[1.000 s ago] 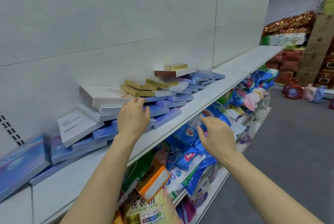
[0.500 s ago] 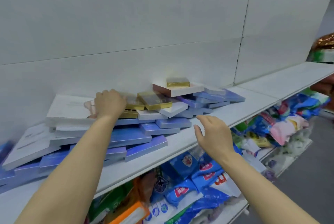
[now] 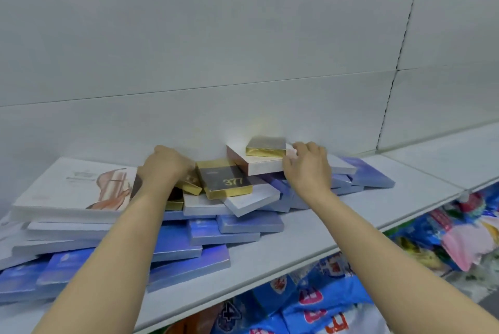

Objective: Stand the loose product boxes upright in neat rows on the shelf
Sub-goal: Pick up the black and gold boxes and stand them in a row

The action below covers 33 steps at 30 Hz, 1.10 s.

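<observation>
A jumbled pile of flat boxes lies on the white shelf [image 3: 318, 236]. Several blue boxes [image 3: 189, 260] lie at the bottom, with white ones above them. A large white picture box [image 3: 75, 185] sits at the left. My left hand [image 3: 164, 169] curls its fingers over a small gold box [image 3: 190, 185], next to a gold box marked 377 [image 3: 224, 180]. My right hand [image 3: 307, 166] grips the right end of a white and pink box [image 3: 262, 166]; another gold box [image 3: 266, 147] rests on it. All boxes lie flat.
The white back panel [image 3: 243, 63] rises straight behind the pile. To the right the shelf runs on bare past a panel seam [image 3: 388, 107]. On the lower shelf lie blue detergent bags [image 3: 324, 304] and pink packets [image 3: 459, 247].
My right hand rose from in front of the shelf edge and took hold of the white and pink box. My left hand shifted right onto the gold boxes. The camera moved closer.
</observation>
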Each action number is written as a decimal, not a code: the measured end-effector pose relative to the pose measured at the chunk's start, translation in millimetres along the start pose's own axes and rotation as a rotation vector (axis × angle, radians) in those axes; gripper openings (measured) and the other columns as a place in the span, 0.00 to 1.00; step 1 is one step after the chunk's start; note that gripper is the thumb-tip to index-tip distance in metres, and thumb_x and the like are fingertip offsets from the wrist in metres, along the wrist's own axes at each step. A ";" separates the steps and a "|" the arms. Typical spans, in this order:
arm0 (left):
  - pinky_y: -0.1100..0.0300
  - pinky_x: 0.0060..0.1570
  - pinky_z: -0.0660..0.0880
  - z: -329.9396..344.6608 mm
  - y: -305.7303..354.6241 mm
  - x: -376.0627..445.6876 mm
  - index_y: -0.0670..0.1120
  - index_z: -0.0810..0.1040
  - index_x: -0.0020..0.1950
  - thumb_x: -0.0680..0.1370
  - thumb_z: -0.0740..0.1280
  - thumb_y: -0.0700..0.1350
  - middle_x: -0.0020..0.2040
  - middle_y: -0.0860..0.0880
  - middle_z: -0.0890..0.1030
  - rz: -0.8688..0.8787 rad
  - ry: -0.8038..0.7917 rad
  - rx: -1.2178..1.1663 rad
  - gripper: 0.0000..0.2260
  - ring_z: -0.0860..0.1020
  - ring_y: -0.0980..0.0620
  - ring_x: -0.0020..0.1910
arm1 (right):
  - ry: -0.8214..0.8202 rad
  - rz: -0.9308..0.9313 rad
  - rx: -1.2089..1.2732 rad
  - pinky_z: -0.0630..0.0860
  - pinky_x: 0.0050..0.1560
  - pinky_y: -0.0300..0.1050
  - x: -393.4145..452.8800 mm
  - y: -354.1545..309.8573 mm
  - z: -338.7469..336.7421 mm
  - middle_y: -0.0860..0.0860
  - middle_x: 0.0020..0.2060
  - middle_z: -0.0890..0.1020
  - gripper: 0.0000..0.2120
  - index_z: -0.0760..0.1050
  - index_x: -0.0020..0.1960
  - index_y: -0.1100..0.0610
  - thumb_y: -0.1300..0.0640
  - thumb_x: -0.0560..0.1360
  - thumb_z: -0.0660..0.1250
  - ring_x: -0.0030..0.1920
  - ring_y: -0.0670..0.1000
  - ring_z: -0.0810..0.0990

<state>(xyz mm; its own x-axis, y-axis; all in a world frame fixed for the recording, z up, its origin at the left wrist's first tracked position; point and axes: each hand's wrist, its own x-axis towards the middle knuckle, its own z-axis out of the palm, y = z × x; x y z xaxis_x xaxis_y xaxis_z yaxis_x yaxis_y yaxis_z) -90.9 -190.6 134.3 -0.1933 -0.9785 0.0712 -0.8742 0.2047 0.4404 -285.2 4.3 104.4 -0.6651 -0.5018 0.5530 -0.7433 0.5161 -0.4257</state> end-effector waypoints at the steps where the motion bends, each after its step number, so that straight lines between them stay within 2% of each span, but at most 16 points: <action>1: 0.51 0.49 0.71 -2.1 0.8 -1.8 0.39 0.65 0.71 0.73 0.68 0.51 0.63 0.40 0.73 -0.008 0.010 -0.021 0.30 0.74 0.39 0.60 | -0.086 0.040 -0.061 0.68 0.55 0.51 16.3 -2.0 -1.2 0.58 0.57 0.77 0.20 0.74 0.62 0.60 0.47 0.79 0.58 0.59 0.59 0.69; 4: 0.46 0.55 0.71 -7.8 0.7 -8.1 0.38 0.63 0.71 0.79 0.64 0.46 0.66 0.36 0.70 -0.021 0.129 -0.106 0.24 0.73 0.35 0.62 | -0.266 0.101 -0.147 0.64 0.58 0.52 57.4 -7.7 1.3 0.59 0.58 0.78 0.32 0.76 0.60 0.61 0.34 0.77 0.51 0.60 0.60 0.67; 6: 0.43 0.56 0.70 -11.7 -0.1 -16.0 0.38 0.62 0.71 0.81 0.62 0.46 0.67 0.35 0.68 -0.010 0.267 -0.203 0.21 0.72 0.32 0.62 | -0.386 0.125 -0.104 0.61 0.60 0.53 74.4 -14.6 9.5 0.58 0.58 0.78 0.37 0.77 0.58 0.60 0.31 0.76 0.47 0.62 0.61 0.66; 8: 0.42 0.57 0.69 -12.1 -0.3 -23.6 0.39 0.61 0.73 0.82 0.60 0.44 0.69 0.34 0.67 0.027 0.353 -0.305 0.21 0.71 0.31 0.63 | -0.524 0.141 -0.043 0.58 0.62 0.54 81.0 -21.0 16.8 0.57 0.61 0.77 0.36 0.78 0.59 0.57 0.31 0.75 0.47 0.64 0.62 0.67; 11: 0.42 0.58 0.69 -12.8 0.1 -28.3 0.41 0.62 0.75 0.81 0.62 0.43 0.69 0.35 0.68 0.080 0.420 -0.402 0.23 0.71 0.31 0.63 | -0.614 0.156 0.035 0.59 0.63 0.56 80.3 -22.0 21.2 0.55 0.64 0.75 0.33 0.76 0.62 0.51 0.29 0.69 0.54 0.64 0.61 0.70; 13: 0.42 0.57 0.70 -14.3 2.4 -30.8 0.42 0.63 0.74 0.81 0.63 0.44 0.68 0.37 0.70 0.096 0.466 -0.448 0.22 0.73 0.32 0.62 | -0.628 0.129 0.034 0.60 0.65 0.57 77.7 -18.6 19.7 0.54 0.67 0.73 0.39 0.72 0.67 0.53 0.27 0.69 0.54 0.66 0.61 0.70; 15: 0.43 0.57 0.71 -13.0 6.6 -33.8 0.43 0.64 0.74 0.81 0.63 0.44 0.68 0.39 0.71 0.122 0.488 -0.504 0.22 0.74 0.35 0.62 | -0.631 0.119 0.060 0.60 0.66 0.57 72.1 -13.8 18.5 0.53 0.66 0.75 0.41 0.72 0.67 0.52 0.25 0.67 0.53 0.66 0.59 0.71; 17: 0.43 0.56 0.72 -9.5 12.8 -37.4 0.45 0.63 0.75 0.82 0.63 0.45 0.68 0.40 0.71 0.159 0.496 -0.560 0.22 0.75 0.38 0.61 | -0.605 0.133 0.089 0.60 0.67 0.56 62.1 -11.3 14.7 0.52 0.65 0.76 0.40 0.71 0.67 0.51 0.25 0.68 0.53 0.66 0.58 0.71; 20: 0.45 0.55 0.73 -2.6 20.5 -44.9 0.46 0.62 0.75 0.82 0.62 0.45 0.68 0.42 0.70 0.181 0.509 -0.628 0.22 0.75 0.41 0.61 | -0.531 0.145 0.084 0.66 0.67 0.54 44.7 -16.1 10.6 0.54 0.63 0.77 0.34 0.65 0.70 0.54 0.31 0.75 0.56 0.63 0.58 0.73; 23: 0.54 0.52 0.68 4.8 23.0 -49.5 0.47 0.63 0.75 0.81 0.63 0.44 0.69 0.44 0.70 0.220 0.499 -0.732 0.23 0.73 0.46 0.61 | -0.489 0.179 0.061 0.64 0.65 0.53 31.2 -27.4 5.4 0.58 0.68 0.71 0.35 0.60 0.73 0.57 0.34 0.77 0.58 0.68 0.60 0.65; 25: 0.54 0.52 0.68 7.9 20.6 -49.8 0.48 0.65 0.74 0.80 0.63 0.43 0.67 0.47 0.72 0.248 0.486 -0.811 0.22 0.73 0.48 0.60 | -0.479 0.225 0.116 0.66 0.62 0.53 26.8 -33.8 2.9 0.58 0.69 0.69 0.34 0.59 0.73 0.57 0.37 0.77 0.60 0.69 0.60 0.61; 28: 0.49 0.57 0.74 11.7 16.1 -50.9 0.53 0.65 0.72 0.79 0.65 0.46 0.66 0.52 0.73 0.252 0.451 -0.912 0.22 0.74 0.49 0.61 | -0.457 0.285 0.199 0.67 0.55 0.50 24.5 -35.8 0.8 0.57 0.67 0.71 0.33 0.60 0.72 0.58 0.39 0.76 0.64 0.68 0.61 0.63; 31: 0.44 0.56 0.79 11.4 9.8 -51.5 0.60 0.65 0.70 0.80 0.65 0.47 0.64 0.55 0.74 0.241 0.378 -1.025 0.20 0.77 0.51 0.59 | -0.416 0.316 0.270 0.70 0.61 0.50 22.5 -37.0 -0.5 0.57 0.63 0.76 0.29 0.66 0.67 0.59 0.43 0.75 0.69 0.64 0.60 0.70; 33: 0.44 0.56 0.80 10.7 5.2 -50.4 0.61 0.64 0.69 0.81 0.64 0.45 0.64 0.55 0.74 0.231 0.309 -1.094 0.20 0.77 0.50 0.60 | -0.388 0.315 0.337 0.73 0.60 0.54 19.0 -36.8 -1.8 0.57 0.58 0.79 0.25 0.70 0.62 0.60 0.45 0.73 0.71 0.59 0.59 0.75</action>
<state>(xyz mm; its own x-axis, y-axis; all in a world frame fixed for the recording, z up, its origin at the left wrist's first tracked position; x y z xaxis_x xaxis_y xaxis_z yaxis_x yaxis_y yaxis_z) -90.5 -139.9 123.4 -0.0491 -0.9154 0.3995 0.0489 0.3973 0.9164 -270.3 -23.0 131.9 -0.7875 -0.6098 0.0892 -0.4462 0.4644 -0.7650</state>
